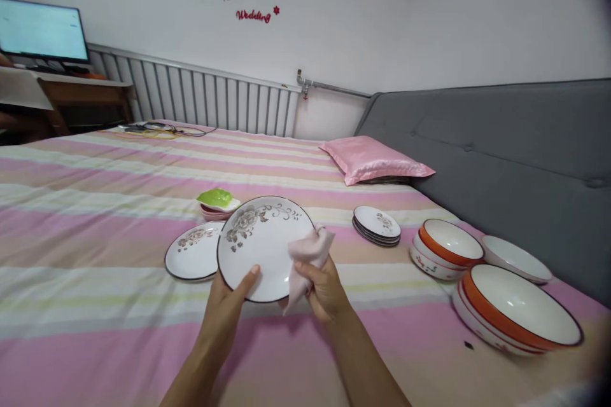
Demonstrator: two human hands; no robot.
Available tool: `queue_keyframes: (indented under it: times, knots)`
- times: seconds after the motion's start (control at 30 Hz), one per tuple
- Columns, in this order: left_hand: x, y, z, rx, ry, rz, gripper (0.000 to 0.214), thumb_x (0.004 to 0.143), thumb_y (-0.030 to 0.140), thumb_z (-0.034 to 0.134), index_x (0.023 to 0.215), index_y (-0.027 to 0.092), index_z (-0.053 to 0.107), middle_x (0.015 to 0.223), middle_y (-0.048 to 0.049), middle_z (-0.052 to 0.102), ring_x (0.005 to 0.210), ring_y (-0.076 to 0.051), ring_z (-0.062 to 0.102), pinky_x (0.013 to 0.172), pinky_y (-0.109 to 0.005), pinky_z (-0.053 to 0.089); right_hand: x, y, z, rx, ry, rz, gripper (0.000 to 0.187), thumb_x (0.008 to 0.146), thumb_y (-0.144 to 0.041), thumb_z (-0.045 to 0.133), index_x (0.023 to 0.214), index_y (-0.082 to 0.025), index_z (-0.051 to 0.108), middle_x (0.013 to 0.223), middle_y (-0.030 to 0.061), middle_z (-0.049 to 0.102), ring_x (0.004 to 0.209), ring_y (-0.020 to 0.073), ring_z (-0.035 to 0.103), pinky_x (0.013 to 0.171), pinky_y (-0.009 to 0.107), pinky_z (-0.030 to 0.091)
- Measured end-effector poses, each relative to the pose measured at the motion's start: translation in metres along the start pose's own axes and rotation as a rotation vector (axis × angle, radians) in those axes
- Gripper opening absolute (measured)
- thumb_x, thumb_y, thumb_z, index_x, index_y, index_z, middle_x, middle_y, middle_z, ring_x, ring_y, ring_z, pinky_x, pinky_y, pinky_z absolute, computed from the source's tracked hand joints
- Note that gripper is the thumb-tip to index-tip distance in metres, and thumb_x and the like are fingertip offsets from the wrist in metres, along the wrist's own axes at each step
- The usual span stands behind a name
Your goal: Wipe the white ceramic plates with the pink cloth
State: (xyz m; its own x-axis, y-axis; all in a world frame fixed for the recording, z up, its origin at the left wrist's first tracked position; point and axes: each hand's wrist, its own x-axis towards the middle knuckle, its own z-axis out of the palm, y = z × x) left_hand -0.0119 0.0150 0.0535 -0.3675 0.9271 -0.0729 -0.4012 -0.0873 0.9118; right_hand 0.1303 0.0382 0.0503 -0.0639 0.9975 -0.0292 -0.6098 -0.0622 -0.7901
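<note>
A white plate [267,254] with a dark rim and brown flower pattern is held up, tilted toward me, above the bed. My left hand [229,299] grips its lower left edge, thumb on the face and fingers hidden behind. In my right hand [324,286] is a pale pink cloth [308,257], bunched around the plate's right edge. Another flowered plate [193,254] lies on the sheet behind it to the left, partly covered. Just beyond sit a green leaf-shaped dish [216,198] and some pink dishes [212,213] stacked under a white one.
On the right stand a stack of small plates [377,222], orange-banded bowls [446,248], a larger orange-banded bowl [518,311] and a white dish [518,259]. A pink pillow [377,159] lies by the grey headboard [501,140]. Cables [162,130] rest at the far edge of the striped bed.
</note>
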Motion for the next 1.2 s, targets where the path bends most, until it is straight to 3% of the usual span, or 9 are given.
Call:
queue_keyframes:
  times: [0.17, 0.3, 0.47, 0.6, 0.7, 0.8, 0.87, 1.03, 1.2]
  knots:
    - [-0.006, -0.013, 0.009, -0.157, -0.061, -0.073, 0.065, 0.062, 0.026, 0.077, 0.122, 0.022, 0.054, 0.116, -0.0091, 0.065, 0.107, -0.027, 0.059, 0.082, -0.032, 0.053, -0.003, -0.011, 0.005, -0.106, 0.012, -0.202, 0.082, 0.064, -0.017, 0.069, 0.133, -0.032, 0.027, 0.121, 0.0001, 0.054, 0.103, 0.0162, 0.055, 0.085, 0.026, 0.046]
    - [-0.009, -0.01, 0.011, -0.185, -0.009, -0.097, 0.056, 0.066, 0.023, 0.074, 0.119, 0.022, 0.057, 0.118, -0.0083, 0.064, 0.11, -0.026, 0.057, 0.088, -0.033, 0.051, -0.009, -0.022, 0.006, -0.095, -0.067, -0.204, 0.087, 0.068, -0.02, 0.066, 0.136, -0.038, 0.015, 0.126, -0.001, 0.05, 0.105, 0.0161, 0.053, 0.084, 0.027, 0.046]
    - [-0.01, -0.005, 0.011, -0.175, 0.024, -0.1, 0.047, 0.07, 0.018, 0.071, 0.116, 0.021, 0.059, 0.118, -0.0083, 0.064, 0.111, -0.026, 0.057, 0.089, -0.034, 0.051, -0.006, -0.03, 0.0, 0.106, -0.179, -0.141, 0.054, 0.071, -0.023, 0.05, 0.125, -0.031, 0.043, 0.115, -0.0004, 0.059, 0.106, 0.0187, 0.054, 0.088, 0.032, 0.044]
    - [-0.007, -0.009, 0.009, -0.214, 0.026, -0.095, 0.045, 0.071, 0.016, 0.07, 0.115, 0.024, 0.06, 0.118, -0.0062, 0.064, 0.112, -0.024, 0.056, 0.086, -0.029, 0.053, -0.005, -0.03, 0.003, 0.053, -0.192, -0.118, 0.054, 0.068, -0.015, 0.051, 0.12, -0.029, 0.05, 0.109, -0.0004, 0.063, 0.105, 0.0183, 0.055, 0.091, 0.032, 0.043]
    - [-0.005, -0.009, 0.008, -0.253, 0.036, -0.093, 0.043, 0.073, 0.012, 0.067, 0.114, 0.026, 0.061, 0.116, -0.0048, 0.065, 0.111, -0.021, 0.057, 0.082, -0.024, 0.054, -0.009, -0.03, 0.009, -0.1, -0.217, -0.214, 0.057, 0.068, -0.014, 0.06, 0.123, -0.029, 0.049, 0.128, 0.0004, 0.054, 0.12, 0.0195, 0.046, 0.099, 0.034, 0.038]
    - [-0.004, -0.007, 0.009, -0.272, 0.047, -0.113, 0.042, 0.075, 0.008, 0.063, 0.113, 0.025, 0.061, 0.115, -0.0048, 0.066, 0.108, -0.02, 0.059, 0.075, -0.021, 0.055, -0.012, -0.032, 0.011, -0.296, -0.252, -0.351, 0.048, 0.072, -0.02, 0.064, 0.119, -0.026, 0.054, 0.143, 0.0004, 0.037, 0.133, 0.0201, 0.03, 0.108, 0.036, 0.027]
    - [-0.003, -0.006, 0.009, -0.283, 0.044, -0.131, 0.042, 0.075, 0.006, 0.062, 0.113, 0.024, 0.061, 0.114, -0.0054, 0.066, 0.105, -0.02, 0.061, 0.072, -0.02, 0.056, -0.012, -0.033, 0.01, -0.353, -0.237, -0.373, 0.051, 0.074, -0.024, 0.065, 0.123, -0.028, 0.051, 0.144, 0.0016, 0.034, 0.131, 0.0205, 0.032, 0.106, 0.037, 0.029]
    - [-0.005, -0.005, 0.007, -0.3, -0.024, -0.187, 0.045, 0.072, 0.007, 0.065, 0.114, 0.021, 0.061, 0.112, -0.0079, 0.067, 0.101, -0.022, 0.063, 0.072, -0.023, 0.057, -0.006, -0.034, 0.001, -0.243, -0.128, -0.271, 0.084, 0.062, -0.032, 0.076, 0.135, -0.032, 0.034, 0.141, 0.0053, 0.038, 0.123, 0.0231, 0.043, 0.098, 0.038, 0.038]
    - [-0.01, -0.006, 0.008, -0.277, -0.045, -0.235, 0.044, 0.071, 0.007, 0.066, 0.113, 0.017, 0.061, 0.108, -0.0107, 0.068, 0.097, -0.023, 0.065, 0.07, -0.024, 0.057, -0.008, -0.039, -0.001, -0.198, -0.226, -0.109, 0.076, 0.058, -0.039, 0.078, 0.125, -0.021, 0.047, 0.118, 0.0088, 0.059, 0.11, 0.0251, 0.054, 0.09, 0.036, 0.044]
